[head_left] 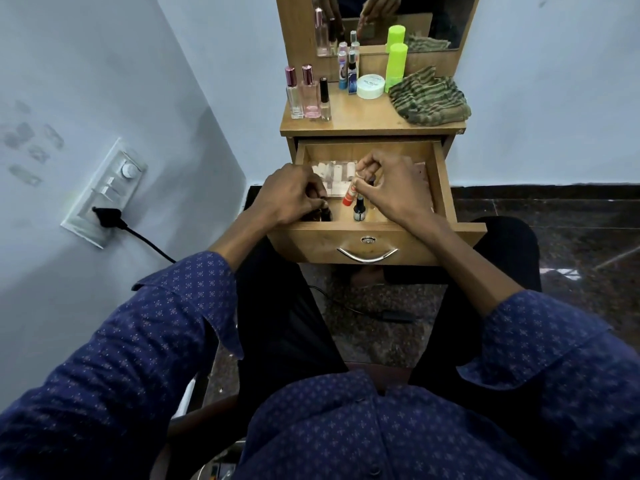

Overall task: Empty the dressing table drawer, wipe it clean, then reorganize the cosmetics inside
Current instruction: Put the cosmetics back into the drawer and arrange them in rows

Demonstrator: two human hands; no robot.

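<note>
The wooden drawer (pixel 441 181) of the dressing table is pulled out, and both my hands are inside it. My left hand (pixel 291 195) is closed around small dark bottles (pixel 323 213) at the drawer's front left corner. My right hand (pixel 391 187) pinches the top of a red and white tube (pixel 349 195) that leans in the drawer's middle. A small dark nail polish bottle (pixel 359 210) stands upright just below that tube. A clear plastic organizer (pixel 334 176) lies at the drawer's back, partly hidden by my hands.
On the tabletop (pixel 367 117) stand three perfume bottles (pixel 306 93) at left, small spray bottles (pixel 347 72), a white cream jar (pixel 370 86), a green can (pixel 396 65) and a striped cloth (pixel 431 98). A mirror (pixel 398 19) rises behind. A wall socket with plug (pixel 105 216) is at left.
</note>
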